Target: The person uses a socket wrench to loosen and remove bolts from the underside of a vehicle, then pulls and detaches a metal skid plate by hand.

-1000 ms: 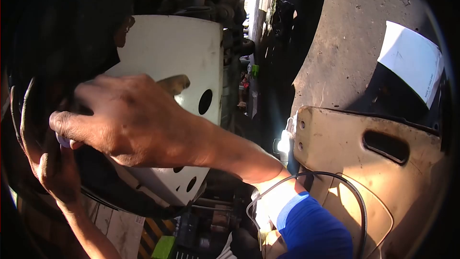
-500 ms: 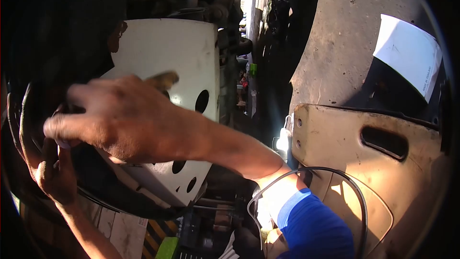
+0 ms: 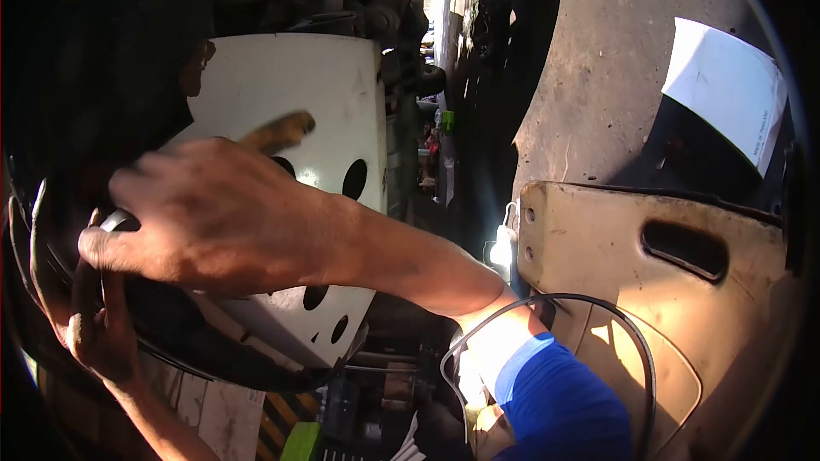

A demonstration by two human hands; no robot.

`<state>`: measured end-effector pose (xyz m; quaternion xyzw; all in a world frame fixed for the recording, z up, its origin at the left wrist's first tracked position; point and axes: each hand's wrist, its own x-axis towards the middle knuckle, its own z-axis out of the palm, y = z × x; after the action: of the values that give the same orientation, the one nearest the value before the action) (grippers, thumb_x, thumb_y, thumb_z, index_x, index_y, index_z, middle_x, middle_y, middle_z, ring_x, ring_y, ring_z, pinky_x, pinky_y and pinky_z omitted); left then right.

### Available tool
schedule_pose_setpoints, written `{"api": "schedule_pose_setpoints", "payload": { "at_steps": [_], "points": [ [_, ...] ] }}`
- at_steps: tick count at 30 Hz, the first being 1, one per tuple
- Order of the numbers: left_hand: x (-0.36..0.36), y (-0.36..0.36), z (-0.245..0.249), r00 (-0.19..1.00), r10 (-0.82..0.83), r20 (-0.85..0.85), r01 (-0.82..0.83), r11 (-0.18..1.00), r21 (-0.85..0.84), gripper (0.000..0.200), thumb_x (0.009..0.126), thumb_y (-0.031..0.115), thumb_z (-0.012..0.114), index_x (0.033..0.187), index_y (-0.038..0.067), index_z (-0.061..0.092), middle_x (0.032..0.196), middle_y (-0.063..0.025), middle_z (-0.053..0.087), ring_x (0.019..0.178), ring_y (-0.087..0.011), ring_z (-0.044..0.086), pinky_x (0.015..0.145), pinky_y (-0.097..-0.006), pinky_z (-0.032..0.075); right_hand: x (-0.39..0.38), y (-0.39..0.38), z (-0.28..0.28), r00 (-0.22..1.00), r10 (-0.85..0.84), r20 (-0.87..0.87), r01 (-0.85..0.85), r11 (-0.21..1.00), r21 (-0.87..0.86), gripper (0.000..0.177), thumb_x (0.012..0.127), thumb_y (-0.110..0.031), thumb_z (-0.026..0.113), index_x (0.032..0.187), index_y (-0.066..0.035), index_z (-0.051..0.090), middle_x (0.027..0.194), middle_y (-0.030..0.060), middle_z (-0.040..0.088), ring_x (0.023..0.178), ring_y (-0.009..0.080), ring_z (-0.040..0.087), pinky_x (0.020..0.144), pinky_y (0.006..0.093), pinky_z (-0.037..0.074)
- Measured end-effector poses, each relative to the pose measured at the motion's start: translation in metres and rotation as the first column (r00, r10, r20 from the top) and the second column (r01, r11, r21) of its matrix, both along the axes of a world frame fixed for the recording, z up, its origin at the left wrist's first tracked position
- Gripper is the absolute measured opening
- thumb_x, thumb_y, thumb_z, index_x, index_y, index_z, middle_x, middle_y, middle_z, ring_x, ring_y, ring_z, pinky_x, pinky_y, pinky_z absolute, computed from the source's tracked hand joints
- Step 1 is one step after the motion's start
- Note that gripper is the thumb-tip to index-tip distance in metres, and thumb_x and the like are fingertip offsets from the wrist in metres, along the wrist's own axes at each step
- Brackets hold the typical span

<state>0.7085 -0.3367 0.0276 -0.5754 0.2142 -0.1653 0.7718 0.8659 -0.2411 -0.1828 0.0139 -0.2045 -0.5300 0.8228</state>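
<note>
My right hand (image 3: 213, 213) reaches in from the lower right, in a blue sleeve (image 3: 559, 401). Its fingers are curled, and a tool with a worn yellow-brown handle (image 3: 282, 131) sticks out behind them. The tool's kind is hidden by the hand. A small grey metallic part (image 3: 120, 221) shows beside the thumb. Just below, my left hand (image 3: 102, 346) is raised with bent fingers close to the right fingertips; what they grip is lost in shadow. Pale thin strands (image 3: 36, 239) run beside it. Behind both hands stands a white panel (image 3: 299, 77) with round holes.
A beige plastic panel (image 3: 598, 230) with a slot lies at the right, a black cable (image 3: 628, 316) looping over it. Beyond is a white printed sheet (image 3: 726, 85) on the stained floor (image 3: 598, 60). Dark machinery parts (image 3: 367, 8) sit at the top, and a bright green piece (image 3: 301, 442) below.
The view has shifted slightly. My right hand has turned a little, showing more of the yellow-brown handle and the grey metallic part. My left hand stays close beneath it.
</note>
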Motion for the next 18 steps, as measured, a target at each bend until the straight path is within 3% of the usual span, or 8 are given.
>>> {"api": "schedule_pose_setpoints", "payload": {
  "at_steps": [4, 5, 8, 9, 10, 11, 14, 18],
  "points": [
    [-0.007, -0.017, -0.033, 0.997, 0.051, -0.06, -0.054, 0.997, -0.047, 0.027, 0.096, 0.005, 0.068, 0.122, -0.002, 0.071, 0.137, -0.0218, 0.063, 0.123, -0.0372, 0.063, 0.101, -0.0434, 0.052, -0.001, 0.028, -0.026, 0.923, 0.381, -0.052, -0.366, 0.912, 0.187, 0.044, 0.087, -0.027, 0.079, 0.122, -0.009, 0.06, 0.081, 0.0089, 0.064, 0.064, 0.0243, 0.071, 0.058, 0.0365, 0.06],
    [-0.01, -0.019, -0.038, 0.995, 0.046, -0.089, -0.052, 0.996, -0.066, 0.025, 0.099, 0.007, 0.064, 0.122, -0.004, 0.07, 0.135, -0.0233, 0.064, 0.123, -0.0395, 0.062, 0.103, -0.0455, 0.051, 0.009, 0.045, -0.046, 0.848, 0.52, -0.099, -0.498, 0.848, 0.183, 0.04, 0.093, -0.027, 0.077, 0.123, -0.009, 0.058, 0.099, 0.0094, 0.072, 0.077, 0.0184, 0.075, 0.067, 0.0297, 0.06],
    [-0.033, -0.029, -0.067, 0.991, 0.053, -0.12, -0.061, 0.996, -0.06, 0.022, 0.099, 0.015, 0.067, 0.111, -0.003, 0.072, 0.121, -0.0237, 0.066, 0.118, -0.0474, 0.062, 0.097, -0.0515, 0.054, 0.068, 0.11, -0.093, 0.493, 0.859, -0.138, -0.722, 0.492, 0.485, 0.02, 0.102, -0.026, 0.066, 0.111, -0.008, 0.063, 0.084, -0.0028, 0.057, 0.063, 0.007, 0.048, 0.056, 0.024, 0.042],
    [-0.046, -0.027, -0.075, 0.99, 0.059, -0.126, -0.075, 0.989, -0.125, 0.023, 0.096, 0.017, 0.071, 0.11, -0.002, 0.073, 0.113, -0.0212, 0.069, 0.112, -0.0431, 0.066, 0.092, -0.0478, 0.057, 0.093, 0.143, -0.103, 0.419, 0.856, -0.304, -0.629, 0.515, 0.582, 0.024, 0.101, -0.024, 0.068, 0.105, -0.002, 0.06, 0.079, 0.0063, 0.058, 0.074, 0.0109, 0.052, 0.067, 0.0301, 0.047],
    [-0.067, -0.014, -0.077, 0.988, 0.118, -0.102, -0.132, 0.981, -0.144, 0.033, 0.108, 0.016, 0.046, 0.11, -0.008, 0.068, 0.123, -0.0257, 0.065, 0.121, -0.0472, 0.061, 0.104, -0.0565, 0.049, 0.121, 0.195, -0.12, 0.313, 0.873, -0.374, -0.693, 0.479, 0.538, 0.028, 0.101, -0.026, 0.067, 0.106, 0.001, 0.061, 0.084, 0.01, 0.062, 0.079, 0.0168, 0.057, 0.072, 0.0341, 0.049],
    [-0.078, -0.009, -0.079, 0.969, 0.201, -0.146, -0.23, 0.948, -0.22, 0.032, 0.108, 0.016, 0.045, 0.108, -0.007, 0.068, 0.116, -0.0249, 0.066, 0.115, -0.0459, 0.063, 0.099, -0.0565, 0.051, 0.13, 0.219, -0.128, 0.237, 0.873, -0.427, -0.752, 0.443, 0.489, 0.033, 0.1, -0.028, 0.067, 0.109, 0.003, 0.062, 0.091, 0.0144, 0.065, 0.085, 0.0235, 0.061, 0.078, 0.0376, 0.05],
    [-0.087, 0.017, -0.115, 0.897, 0.398, -0.193, -0.438, 0.743, -0.506, 0.032, 0.099, 0.023, 0.056, 0.096, -0.006, 0.069, 0.094, -0.0206, 0.065, 0.093, -0.037, 0.066, 0.084, -0.0474, 0.055, 0.148, 0.289, -0.142, 0.092, 0.872, -0.48, -0.9, 0.279, 0.336, 0.059, 0.096, -0.037, 0.067, 0.131, 0.01, 0.059, 0.125, 0.0301, 0.067, 0.116, 0.0413, 0.066, 0.1, 0.043, 0.048],
    [-0.077, 0.052, -0.133, 0.701, 0.562, -0.438, -0.689, 0.379, -0.618, 0.032, 0.078, 0.021, 0.074, 0.099, -0.002, 0.075, 0.09, -0.0171, 0.069, 0.084, -0.0334, 0.067, 0.078, -0.0407, 0.056, 0.136, 0.318, -0.127, 0.083, 0.904, -0.42, -0.927, 0.225, 0.3, 0.056, 0.095, -0.037, 0.068, 0.128, 0.008, 0.059, 0.104, 0.0211, 0.065, 0.096, 0.0297, 0.061, 0.084, 0.0367, 0.044]
  ]
}}
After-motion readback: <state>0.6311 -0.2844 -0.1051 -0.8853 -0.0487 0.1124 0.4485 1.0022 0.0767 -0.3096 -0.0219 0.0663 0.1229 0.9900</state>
